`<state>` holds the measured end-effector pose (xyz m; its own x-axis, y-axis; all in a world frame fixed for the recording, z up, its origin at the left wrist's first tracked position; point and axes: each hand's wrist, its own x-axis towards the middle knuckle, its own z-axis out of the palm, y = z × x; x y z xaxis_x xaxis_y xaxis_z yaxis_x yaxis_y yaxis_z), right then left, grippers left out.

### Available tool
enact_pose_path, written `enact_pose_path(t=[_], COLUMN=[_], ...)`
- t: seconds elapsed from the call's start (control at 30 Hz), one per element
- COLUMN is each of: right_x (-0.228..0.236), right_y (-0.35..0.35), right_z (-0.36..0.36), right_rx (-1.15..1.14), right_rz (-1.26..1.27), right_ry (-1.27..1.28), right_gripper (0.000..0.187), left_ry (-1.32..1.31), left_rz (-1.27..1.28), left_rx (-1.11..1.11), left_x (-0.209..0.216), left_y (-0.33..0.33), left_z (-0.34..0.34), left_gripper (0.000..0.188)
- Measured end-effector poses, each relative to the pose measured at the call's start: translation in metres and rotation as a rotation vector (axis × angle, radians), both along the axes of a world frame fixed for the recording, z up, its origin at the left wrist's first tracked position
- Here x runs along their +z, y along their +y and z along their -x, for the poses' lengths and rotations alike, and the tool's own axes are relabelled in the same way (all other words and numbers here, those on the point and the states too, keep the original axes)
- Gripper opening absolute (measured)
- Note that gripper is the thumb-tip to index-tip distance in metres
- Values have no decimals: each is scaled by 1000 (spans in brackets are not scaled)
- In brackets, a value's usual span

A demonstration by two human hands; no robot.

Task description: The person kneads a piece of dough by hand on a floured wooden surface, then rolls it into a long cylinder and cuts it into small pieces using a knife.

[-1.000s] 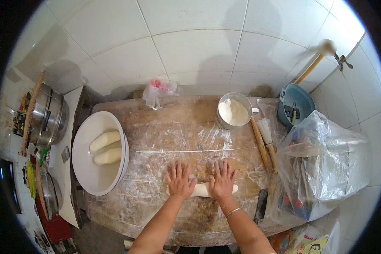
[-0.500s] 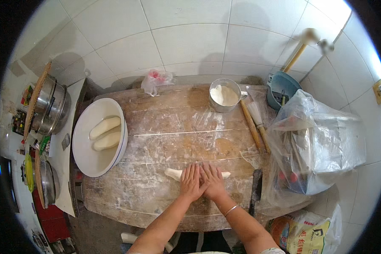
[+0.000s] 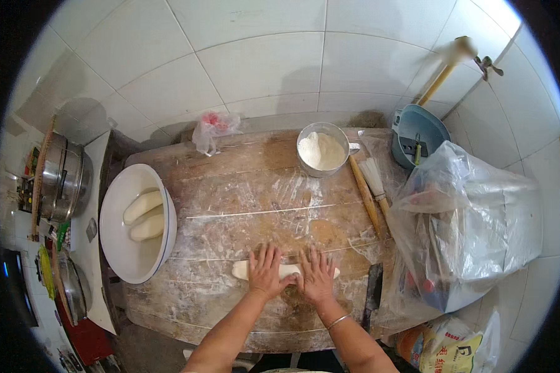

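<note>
A pale roll of dough (image 3: 289, 270) lies crosswise on the floury wooden board (image 3: 261, 230), near its front edge. My left hand (image 3: 266, 272) rests flat on its left part, fingers stretched forward. On the right part lies my right hand (image 3: 316, 277), also flat with fingers spread, a bracelet at its wrist. The thumbs nearly meet over the middle, and both dough ends stick out past my hands. To the right of them lies a dark-bladed knife (image 3: 373, 289). Two more thick dough pieces (image 3: 144, 207) sit in the white basin (image 3: 109, 239) at left.
At the back stand a metal cup of flour (image 3: 322, 149) and a crumpled plastic bag (image 3: 213, 132). A rolling pin (image 3: 364, 196) and a brush (image 3: 374, 180) lie at right, beside a plastic-covered box (image 3: 485, 224) and a blue-grey scoop-like container (image 3: 421, 133). Steel pots (image 3: 65, 177) stand far left.
My hands have slid apart from side by side, uncovering the middle of the dough roll, which now looks slightly longer. The whole view has shifted a little.
</note>
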<state>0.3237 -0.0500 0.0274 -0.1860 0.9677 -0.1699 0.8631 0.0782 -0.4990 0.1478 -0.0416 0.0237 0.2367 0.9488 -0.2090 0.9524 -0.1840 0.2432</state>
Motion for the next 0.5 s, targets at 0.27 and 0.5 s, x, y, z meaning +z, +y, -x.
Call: enact_pose_path(t=[0.27, 0.5], right_x=[-14, -13], right_y=[76, 77], right_z=[7, 6], right_rx=[-128, 205], right_rz=[-140, -197], right_ry=[-108, -123], right_gripper=[66, 63], left_ry=[-4, 68], left_rz=[-9, -79], left_rx=[163, 135], left_x=[-7, -8], left_y=[73, 55], left_z=[-7, -3], left_gripper=[81, 71])
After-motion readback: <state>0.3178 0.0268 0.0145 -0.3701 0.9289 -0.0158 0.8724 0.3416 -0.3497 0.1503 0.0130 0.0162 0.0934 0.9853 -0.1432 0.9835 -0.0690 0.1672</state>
